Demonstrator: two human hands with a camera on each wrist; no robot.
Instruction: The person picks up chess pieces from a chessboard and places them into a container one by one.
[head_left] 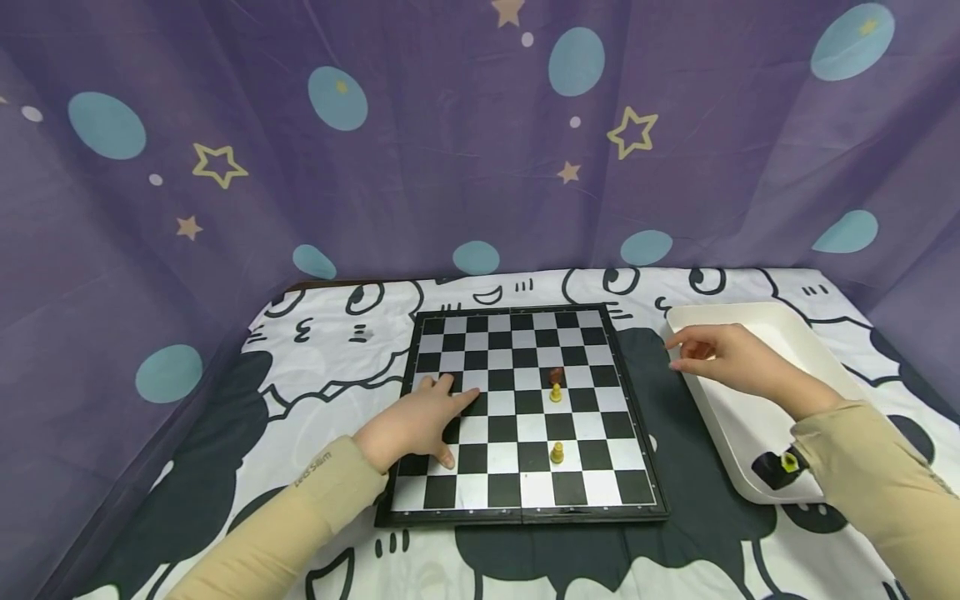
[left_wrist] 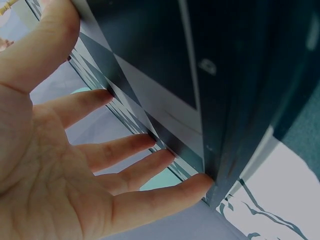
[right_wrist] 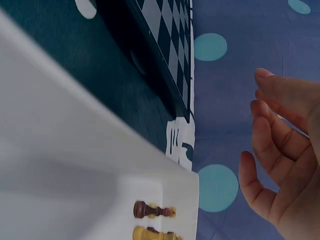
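Observation:
A black-and-white chessboard (head_left: 495, 417) lies on the patterned cloth. My left hand (head_left: 422, 418) rests on its left side with fingers spread, and the fingertips (left_wrist: 200, 182) touch the squares near the frame. A dark brown chess piece (head_left: 557, 376) stands right behind a yellow pawn (head_left: 556, 392) on the board's right half. Another yellow pawn (head_left: 557, 452) stands nearer the front. Over the left rim of a white tray (head_left: 772, 408), my right hand (head_left: 723, 360) hovers with loosely bent fingers (right_wrist: 265, 145), holding nothing visible.
In the right wrist view, a dark brown chess piece (right_wrist: 152, 210) and a tan one (right_wrist: 152, 234) lie in the tray. A small black object with a yellow spot (head_left: 778, 468) overlaps the tray beside the right sleeve. A purple curtain (head_left: 450, 150) hangs behind the cloth.

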